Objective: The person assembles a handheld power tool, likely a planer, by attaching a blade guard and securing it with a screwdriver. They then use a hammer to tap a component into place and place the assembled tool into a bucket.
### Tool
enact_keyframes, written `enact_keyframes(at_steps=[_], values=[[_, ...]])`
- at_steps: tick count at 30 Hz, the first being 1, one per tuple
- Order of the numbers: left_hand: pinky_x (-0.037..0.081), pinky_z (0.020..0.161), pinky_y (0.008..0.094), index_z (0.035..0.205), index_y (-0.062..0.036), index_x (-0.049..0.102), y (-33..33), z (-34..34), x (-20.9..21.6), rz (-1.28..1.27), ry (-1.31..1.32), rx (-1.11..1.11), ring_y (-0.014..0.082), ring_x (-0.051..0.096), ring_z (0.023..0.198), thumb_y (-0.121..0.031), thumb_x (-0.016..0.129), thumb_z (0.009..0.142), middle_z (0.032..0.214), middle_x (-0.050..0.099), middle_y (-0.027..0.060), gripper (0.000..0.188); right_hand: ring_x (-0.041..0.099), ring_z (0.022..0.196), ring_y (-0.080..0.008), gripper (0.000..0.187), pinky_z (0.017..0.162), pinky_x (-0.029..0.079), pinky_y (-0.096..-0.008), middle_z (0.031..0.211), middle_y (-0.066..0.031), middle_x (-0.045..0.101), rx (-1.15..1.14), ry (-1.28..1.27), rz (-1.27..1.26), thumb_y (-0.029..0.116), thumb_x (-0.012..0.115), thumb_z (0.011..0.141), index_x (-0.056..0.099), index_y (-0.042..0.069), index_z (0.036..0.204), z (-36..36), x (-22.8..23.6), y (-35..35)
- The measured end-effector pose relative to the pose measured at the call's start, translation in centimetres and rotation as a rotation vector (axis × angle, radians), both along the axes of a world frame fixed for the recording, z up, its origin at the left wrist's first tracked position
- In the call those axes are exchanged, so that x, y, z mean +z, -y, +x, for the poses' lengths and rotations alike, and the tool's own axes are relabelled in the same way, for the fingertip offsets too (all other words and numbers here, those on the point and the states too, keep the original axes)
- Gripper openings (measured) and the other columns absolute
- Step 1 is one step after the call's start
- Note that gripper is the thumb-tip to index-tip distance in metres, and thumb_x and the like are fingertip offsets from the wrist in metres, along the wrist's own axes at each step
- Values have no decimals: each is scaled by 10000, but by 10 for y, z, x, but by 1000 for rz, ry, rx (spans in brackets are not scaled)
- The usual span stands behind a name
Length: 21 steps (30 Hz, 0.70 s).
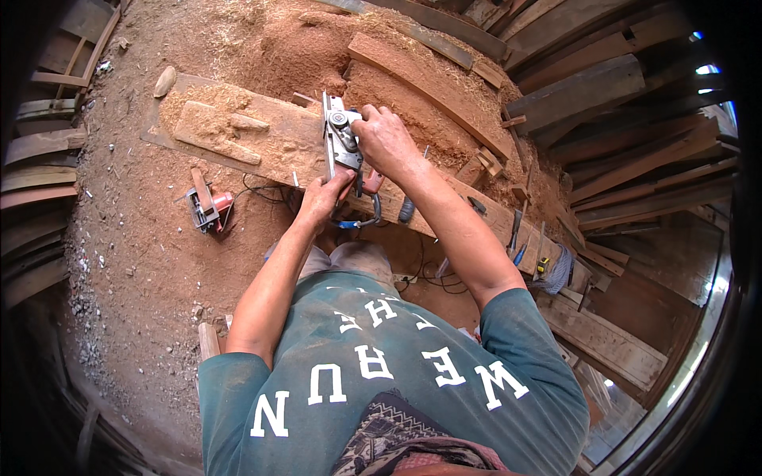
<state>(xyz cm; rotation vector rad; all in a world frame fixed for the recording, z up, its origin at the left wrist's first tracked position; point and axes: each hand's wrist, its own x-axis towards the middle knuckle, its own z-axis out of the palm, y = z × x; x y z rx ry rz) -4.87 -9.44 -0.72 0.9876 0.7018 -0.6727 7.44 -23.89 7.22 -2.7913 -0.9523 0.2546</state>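
An electric planer (340,131) is tipped on its side above the wooden bench (290,131), its long metal sole facing left. My left hand (321,198) is closed round its lower end, close to the red handle. Higher up, my right hand (386,141) grips the right side of the planer's body, with its fingertips partly hidden. The planer's cord, wrapped in blue tape (349,224), loops below it. Left of the planer, a wooden board (214,133) dusted with shavings lies on the bench.
A red circular saw (208,208) sits on the dusty ground at left. Chisel-like tools (514,232), a yellow tape measure (542,266) and a coil of cord (559,271) lie along the bench's right end. Sawdust heaps (298,51) and stacked planks (587,91) stand beyond.
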Motion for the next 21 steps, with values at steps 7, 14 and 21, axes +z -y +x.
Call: enact_keyframes(at_steps=[7, 14, 21], values=[[511, 794, 243, 1124, 20, 716, 0, -1, -9, -15, 8, -12, 101, 650, 883, -353, 747, 946, 1002, 740, 39, 414, 644, 1048, -359, 236, 928, 545, -472, 1094, -203, 667, 2, -28, -30, 48, 624, 853, 750, 10, 1049, 0, 4, -1], [523, 785, 283, 1168, 60, 683, 0, -3, -21, 12, 2, -32, 147, 652, 876, -423, 776, 908, 1020, 729, 92, 557, 652, 963, -382, 143, 872, 544, -487, 1006, -213, 660, 1, 56, 66, 56, 607, 856, 725, -10, 902, -1, -5, -1], [534, 625, 291, 1065, -29, 717, 3, -4, -31, 55, 31, -26, 125, 639, 726, -400, 733, 958, 903, 694, 29, 386, 656, 1012, -385, 201, 918, 545, -488, 1076, -219, 664, -3, 1, 14, 45, 630, 841, 741, -4, 1000, -1, -2, -1]])
